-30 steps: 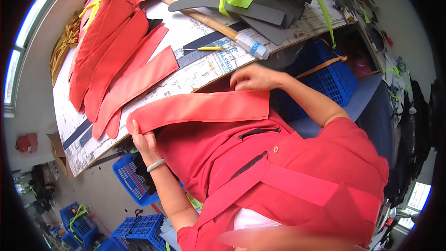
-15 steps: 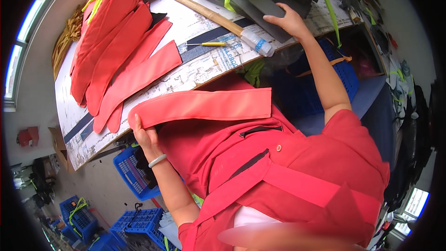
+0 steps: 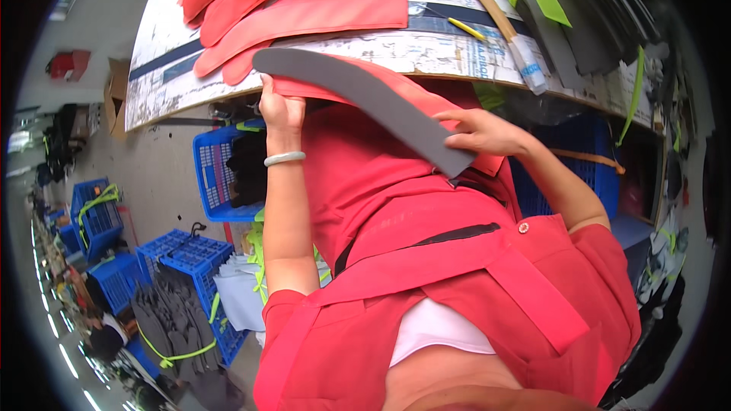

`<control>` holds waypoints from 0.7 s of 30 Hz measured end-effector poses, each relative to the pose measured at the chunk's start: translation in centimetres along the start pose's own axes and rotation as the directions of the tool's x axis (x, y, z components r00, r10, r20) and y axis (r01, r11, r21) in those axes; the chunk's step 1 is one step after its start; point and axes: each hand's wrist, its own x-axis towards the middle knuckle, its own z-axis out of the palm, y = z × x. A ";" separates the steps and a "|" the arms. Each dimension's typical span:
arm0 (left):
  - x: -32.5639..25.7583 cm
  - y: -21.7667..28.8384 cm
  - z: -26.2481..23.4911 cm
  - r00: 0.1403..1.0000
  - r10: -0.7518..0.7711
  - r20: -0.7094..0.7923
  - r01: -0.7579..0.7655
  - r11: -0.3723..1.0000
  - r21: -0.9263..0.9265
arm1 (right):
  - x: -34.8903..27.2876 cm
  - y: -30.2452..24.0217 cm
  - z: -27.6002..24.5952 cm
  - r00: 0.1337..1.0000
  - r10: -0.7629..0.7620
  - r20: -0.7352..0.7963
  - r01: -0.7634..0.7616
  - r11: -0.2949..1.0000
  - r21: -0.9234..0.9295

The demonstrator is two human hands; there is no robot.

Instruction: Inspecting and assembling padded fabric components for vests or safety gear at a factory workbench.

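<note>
A: grey foam strip [image 3: 365, 103] looks light, bendy, prob not fragile; grip it at the ends, lies diag over red fabric piece [image 3: 335, 144] at near edge of table [image 3: 164, 68]
B: fingers?
A: right hand [image 3: 480, 133] pinches strip's near-right end, fingers closed on it. left hand [image 3: 280, 110] clamped on strip's far-left tip w/ fabric under, thumb on top

We see a red short-sleeved work shirt [image 3: 457, 281], its fabric creased, with a small red button [image 3: 522, 227] near the right sleeve and a dark slit running across the chest. White cloth [image 3: 438, 327] peeks out below it. Both forearms are bare, and a pale green bangle [image 3: 284, 158] circles the left wrist.
</note>
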 end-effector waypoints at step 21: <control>-12.4 2.4 6.2 0.975 0.146 0.168 -0.168 0.978 0.122 | 12.4 -13.1 7.8 0.748 -0.561 -0.353 0.534 0.826 -0.182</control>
